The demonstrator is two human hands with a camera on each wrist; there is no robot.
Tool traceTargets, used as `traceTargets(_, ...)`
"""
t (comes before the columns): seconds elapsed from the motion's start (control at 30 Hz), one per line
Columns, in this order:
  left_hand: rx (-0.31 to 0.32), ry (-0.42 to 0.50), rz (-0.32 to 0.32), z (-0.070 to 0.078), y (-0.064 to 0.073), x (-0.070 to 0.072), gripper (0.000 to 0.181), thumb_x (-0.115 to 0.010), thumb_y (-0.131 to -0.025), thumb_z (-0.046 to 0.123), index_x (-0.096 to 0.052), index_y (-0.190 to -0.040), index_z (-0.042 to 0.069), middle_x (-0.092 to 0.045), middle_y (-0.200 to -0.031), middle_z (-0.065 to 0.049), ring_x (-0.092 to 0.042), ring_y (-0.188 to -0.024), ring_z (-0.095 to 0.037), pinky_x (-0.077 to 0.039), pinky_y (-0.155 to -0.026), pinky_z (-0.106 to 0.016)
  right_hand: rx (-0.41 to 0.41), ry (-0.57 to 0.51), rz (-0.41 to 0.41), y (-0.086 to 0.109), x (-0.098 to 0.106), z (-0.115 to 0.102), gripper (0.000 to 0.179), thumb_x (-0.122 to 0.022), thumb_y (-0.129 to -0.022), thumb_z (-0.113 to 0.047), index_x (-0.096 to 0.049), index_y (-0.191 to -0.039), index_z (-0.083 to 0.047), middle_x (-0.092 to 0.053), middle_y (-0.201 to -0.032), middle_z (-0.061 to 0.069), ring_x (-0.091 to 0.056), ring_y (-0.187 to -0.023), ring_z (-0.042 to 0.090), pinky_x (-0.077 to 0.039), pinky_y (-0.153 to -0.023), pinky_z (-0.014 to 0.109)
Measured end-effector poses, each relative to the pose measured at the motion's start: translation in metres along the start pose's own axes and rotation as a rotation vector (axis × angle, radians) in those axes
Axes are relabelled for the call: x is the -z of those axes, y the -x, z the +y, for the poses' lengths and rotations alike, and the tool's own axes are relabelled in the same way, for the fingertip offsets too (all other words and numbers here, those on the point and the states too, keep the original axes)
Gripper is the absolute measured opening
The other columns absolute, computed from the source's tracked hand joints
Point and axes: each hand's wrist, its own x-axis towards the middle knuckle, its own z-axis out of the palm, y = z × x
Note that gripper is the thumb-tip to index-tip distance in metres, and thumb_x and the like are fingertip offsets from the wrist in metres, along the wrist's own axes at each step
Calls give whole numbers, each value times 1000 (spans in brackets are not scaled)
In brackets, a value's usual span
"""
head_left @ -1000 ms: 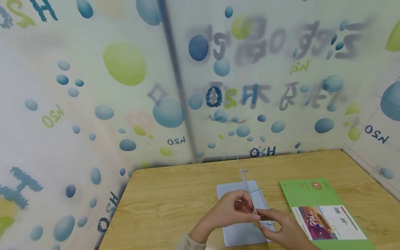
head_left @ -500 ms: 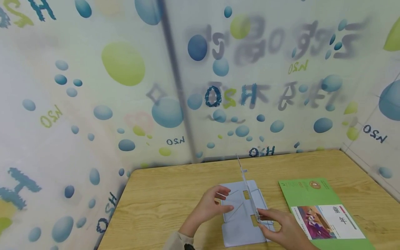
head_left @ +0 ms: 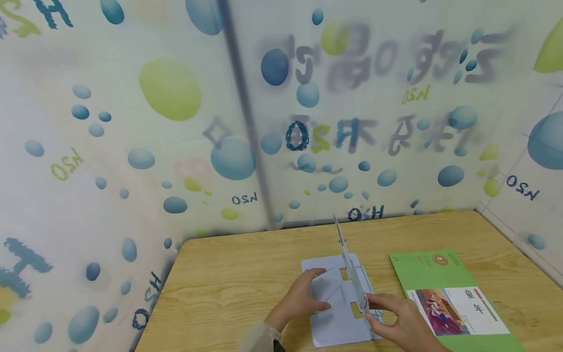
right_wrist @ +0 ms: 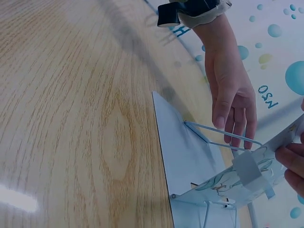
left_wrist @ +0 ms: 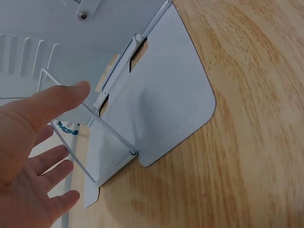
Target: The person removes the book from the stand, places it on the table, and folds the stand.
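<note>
A pale blue-grey metal book stand has its flat base (head_left: 321, 327) on the table and its panel (head_left: 352, 269) raised steeply, seen nearly edge-on in the head view. My right hand (head_left: 402, 320) pinches the panel's near edge between thumb and fingers. Over the left part of the base is my left hand (head_left: 301, 298), thumb and fingers apart. In the left wrist view, a wire support (left_wrist: 114, 133) rises from the base and passes close by the left thumb. The right wrist view shows the panel's printed face (right_wrist: 223, 185) and the left fingers close to the wire.
A green book (head_left: 457, 313) with a picture on its cover lies to the right of the stand. The wooden table (head_left: 237, 283) ends at a back wall (head_left: 198, 146) covered with bubble-patterned sheeting.
My left hand has left the panel's near edge and moved left over the base, near the wire support. The right hand keeps its pinch on the panel, whose face now shows slightly wider.
</note>
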Motion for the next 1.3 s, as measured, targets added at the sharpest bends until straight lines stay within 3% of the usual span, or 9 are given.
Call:
traceTargets(0.13,3,-7,11,-2,-3,-3,69,-81,-69,17,-47,-129,11,-48,-127,-7,-46,-117,-25,-38,-96,-40,-6,3,8,0,1,0,29,-75,-69,0,-66,-97,5,-69,-86,10,-64,-76,5,-49,-65,13)
traceTargets(0.37,-10,-17,14,-6,-10,-9,63,-81,-69,15,-51,-125,12,-49,-120,-4,-48,-111,-24,-40,-95,-37,-45,-21,8,2,1,2,27,-73,-72,1,-66,-97,5,-68,-86,10,-64,-76,7,-53,-61,24)
traceTargets(0.5,16,-31,-7,-5,-14,-12,62,-81,-68,15,-53,-123,11,-48,-114,-4,-49,-106,-22,-41,-93,-35,-53,-24,3,3,1,3,27,-73,-72,1,-66,-97,5,-68,-87,10,-64,-77,6,-54,-61,28)
traceTargets(0.73,69,-89,-52,-3,-20,-15,61,-82,-66,16,-55,-121,13,-47,-108,-1,-48,-100,-16,-43,-89,-32,-14,-39,27,4,1,6,29,-74,-69,4,-65,-97,6,-68,-86,12,-64,-76,7,-48,-68,12)
traceTargets(1.13,26,-257,-52,-6,-24,-25,60,-83,-65,21,-59,-118,9,-47,-102,1,-43,-93,-13,-41,-80,-24,11,-40,76,4,1,6,30,-74,-66,7,-67,-95,4,-69,-85,7,-64,-74,7,-47,-67,11)
traceTargets(1.3,23,-285,-49,-6,-25,-26,59,-83,-64,22,-61,-117,9,-47,-101,3,-41,-91,-12,-40,-77,-22,-6,-34,78,4,1,6,29,-74,-65,6,-67,-94,4,-69,-86,4,-64,-74,6,-47,-67,10)
